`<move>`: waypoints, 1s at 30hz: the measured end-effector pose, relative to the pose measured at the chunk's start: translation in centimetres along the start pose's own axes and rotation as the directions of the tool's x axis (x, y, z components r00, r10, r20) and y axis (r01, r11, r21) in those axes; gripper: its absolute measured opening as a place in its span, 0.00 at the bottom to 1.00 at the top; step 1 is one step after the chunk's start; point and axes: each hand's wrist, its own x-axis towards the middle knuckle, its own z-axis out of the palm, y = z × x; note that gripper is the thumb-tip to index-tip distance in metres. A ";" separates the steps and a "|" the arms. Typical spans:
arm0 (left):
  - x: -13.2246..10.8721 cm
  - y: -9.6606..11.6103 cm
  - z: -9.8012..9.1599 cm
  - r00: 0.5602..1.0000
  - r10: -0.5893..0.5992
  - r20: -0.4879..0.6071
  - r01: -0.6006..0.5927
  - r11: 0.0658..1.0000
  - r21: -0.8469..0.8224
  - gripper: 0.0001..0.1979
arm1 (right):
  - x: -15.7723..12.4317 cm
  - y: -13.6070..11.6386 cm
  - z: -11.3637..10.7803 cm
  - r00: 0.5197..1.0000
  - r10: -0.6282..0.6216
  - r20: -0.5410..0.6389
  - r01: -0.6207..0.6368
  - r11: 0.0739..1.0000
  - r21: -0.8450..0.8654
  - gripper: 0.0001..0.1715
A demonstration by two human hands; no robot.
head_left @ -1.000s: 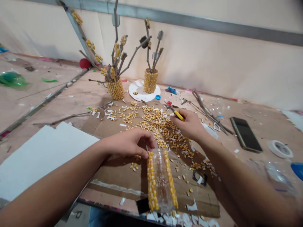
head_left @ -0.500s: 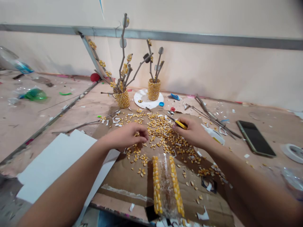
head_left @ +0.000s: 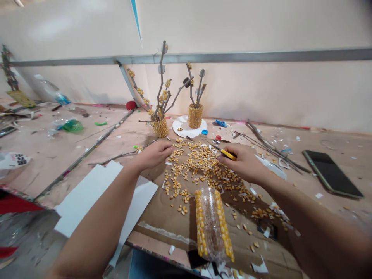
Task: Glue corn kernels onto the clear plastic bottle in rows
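Observation:
My left hand (head_left: pixel 157 154) hovers at the left edge of the loose corn kernels (head_left: pixel 200 161), its fingers curled together; what they hold, if anything, is hidden. In my right hand (head_left: pixel 242 161) is a slim yellow-and-black pointed tool (head_left: pixel 228 154), its thin tip aimed forward and left over the kernels. Nearer to me a clear plastic cylinder (head_left: pixel 211 224) lies on the brown cardboard (head_left: pixel 162 217). Rows of kernels run along both its sides, and a bare strip lies between them. Neither hand touches it.
Two kernel-covered pots (head_left: pixel 159 128) with twigs stand at the back, one on a white disc (head_left: pixel 180 130). White sheets (head_left: pixel 90 193) lie on the left. Towards the right are loose twigs (head_left: pixel 261 143), a white bottle-like item (head_left: pixel 273 166) and a phone (head_left: pixel 333 173). Paper scraps are scattered about.
My left hand has moved forward and away from the kernels, and its fingers have closed together. The right hand still holds the tool in about the same place. The view has shifted slightly left.

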 end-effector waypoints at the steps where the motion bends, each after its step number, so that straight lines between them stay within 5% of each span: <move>1: 0.1 -0.2 0.1 1.000 -0.018 -0.014 0.018 0.999 0.037 0.17 | 0.0 -0.2 0.0 1.000 -0.003 -0.002 0.003 1.000 -0.002 0.21; 5: 0.2 -0.9 0.7 0.998 -0.051 -0.044 0.057 0.987 0.148 0.08 | -0.1 -0.6 -0.2 1.000 -0.018 -0.021 0.018 1.000 -0.022 0.21; 15: 0.3 -0.6 1.7 0.997 -0.078 -0.004 0.076 0.958 0.278 0.10 | 0.0 -0.1 -0.8 0.999 0.027 0.028 -0.026 0.999 -0.026 0.22; 30: 1.3 -1.4 3.5 1.000 -0.026 0.015 0.021 0.972 0.236 0.08 | -0.1 -0.7 -1.4 1.000 -0.007 -0.004 0.007 0.999 -0.032 0.21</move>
